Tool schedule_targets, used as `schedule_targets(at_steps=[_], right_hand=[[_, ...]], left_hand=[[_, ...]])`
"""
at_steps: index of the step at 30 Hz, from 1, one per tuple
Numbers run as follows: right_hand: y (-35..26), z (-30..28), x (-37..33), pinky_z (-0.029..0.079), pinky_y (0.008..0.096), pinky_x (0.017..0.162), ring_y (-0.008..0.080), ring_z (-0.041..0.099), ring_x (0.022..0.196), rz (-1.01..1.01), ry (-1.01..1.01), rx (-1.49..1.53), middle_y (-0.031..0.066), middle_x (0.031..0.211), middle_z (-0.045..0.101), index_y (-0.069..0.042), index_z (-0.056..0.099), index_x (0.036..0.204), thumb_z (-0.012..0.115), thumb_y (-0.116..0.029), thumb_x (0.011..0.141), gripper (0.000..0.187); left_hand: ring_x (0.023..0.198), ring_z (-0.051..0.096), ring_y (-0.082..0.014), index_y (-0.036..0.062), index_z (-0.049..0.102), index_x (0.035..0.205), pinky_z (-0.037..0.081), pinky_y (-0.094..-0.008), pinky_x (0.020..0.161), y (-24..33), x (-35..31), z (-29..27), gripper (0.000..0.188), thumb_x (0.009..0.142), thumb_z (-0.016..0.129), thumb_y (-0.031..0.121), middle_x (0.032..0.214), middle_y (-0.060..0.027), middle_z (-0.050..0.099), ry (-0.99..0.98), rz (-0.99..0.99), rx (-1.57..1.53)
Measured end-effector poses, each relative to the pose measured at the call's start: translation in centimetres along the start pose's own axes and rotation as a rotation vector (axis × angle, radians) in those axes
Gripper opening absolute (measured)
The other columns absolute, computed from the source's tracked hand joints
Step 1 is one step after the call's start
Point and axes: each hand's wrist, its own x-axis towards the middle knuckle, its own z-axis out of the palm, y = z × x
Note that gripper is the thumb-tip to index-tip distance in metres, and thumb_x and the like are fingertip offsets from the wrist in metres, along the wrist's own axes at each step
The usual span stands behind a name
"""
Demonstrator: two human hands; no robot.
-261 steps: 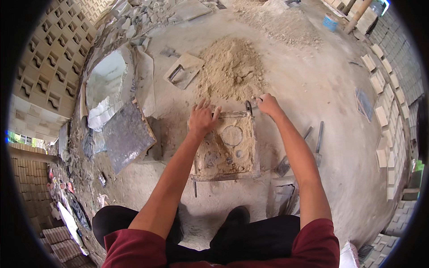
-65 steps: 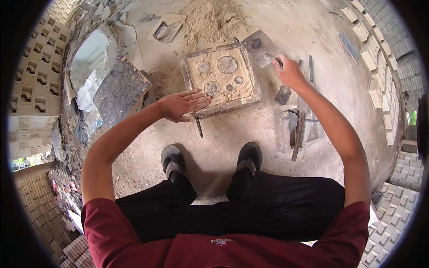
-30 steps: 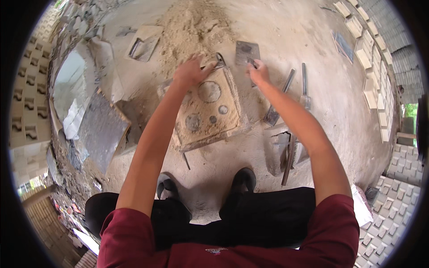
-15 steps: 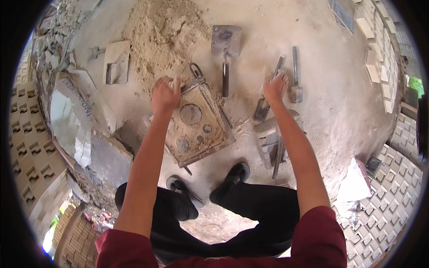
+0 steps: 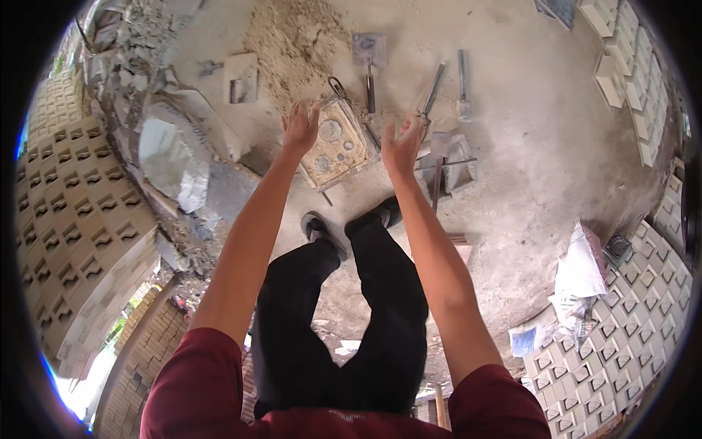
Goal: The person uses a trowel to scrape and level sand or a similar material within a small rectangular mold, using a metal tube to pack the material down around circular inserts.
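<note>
A square metal mould (image 5: 354,162), filled with sandy material and marked with round shapes, lies on the dusty floor ahead of my feet. My left hand (image 5: 300,129) is at its left edge, fingers spread and nothing held; whether it touches the mould I cannot tell. To the mould's right is my right hand (image 5: 401,148), thumb and fingers apart, also holding nothing. Beyond it lie a long dark-handled tool (image 5: 433,88) and a second long tool (image 5: 462,84). A square-bladed trowel (image 5: 369,50) rests above the mould. Nearer, right of my right hand, stands a metal frame (image 5: 459,174).
Loose sand (image 5: 292,40) is heaped beyond the mould, beside a flat board with a cut-out (image 5: 249,73). Patterned blocks (image 5: 80,212) are stacked at the left, more blocks (image 5: 621,329) at the right. A white sack (image 5: 580,274) leans there. Rubble lies far left.
The floor things look smaller and higher in the picture. My right hand has moved left, away from the dark-handled tool and toward the mould. My left hand remains by the mould's left edge.
</note>
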Motion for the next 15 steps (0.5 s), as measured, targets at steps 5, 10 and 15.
schedule_targets(at_steps=[5, 10, 15], right_hand=[[-12.3, -12.1, -4.0, 0.045, 0.0386, 0.086, 0.0262, 0.055, 0.095, 0.118, 0.082, 0.188, 0.0171, 0.106, 0.055, 0.003, 0.048, 0.125, 0.062, -0.015, 0.088, 0.043], [-24.6, -23.8, -5.4, 0.047, 0.0372, 0.083, 0.0248, 0.058, 0.091, 0.142, 0.07, 0.266, 0.0149, 0.1, 0.059, 0.003, 0.052, 0.119, 0.062, -0.014, 0.089, 0.036], [-33.2, -34.1, -6.5, 0.05, 0.035, 0.081, 0.0239, 0.062, 0.09, -0.056, -0.003, 0.286, 0.0135, 0.099, 0.062, 0.0, 0.054, 0.117, 0.063, -0.019, 0.09, 0.034]], left_hand=[[0.134, 0.038, -0.0392, 0.0026, 0.044, 0.135, 0.022, -0.0515, 0.114, 7.5, -8.4, -16.5, 0.051, 0.099, 0.046, 0.038, 0.139, -0.022, 0.046, 0.059, 0.173, -0.216], [0.12, 0.052, -0.0418, 0.002, 0.046, 0.133, 0.04, -0.045, 0.102, 17.8, -17.4, -29.9, 0.046, 0.095, 0.056, 0.026, 0.126, -0.0239, 0.056, 0.158, 0.361, -0.349], [0.119, 0.055, -0.0379, -0.0012, 0.053, 0.126, 0.042, -0.0404, 0.1, 28.1, -26.0, -40.6, 0.038, 0.094, 0.058, 0.019, 0.125, -0.0233, 0.058, 0.214, 0.57, -0.481]])
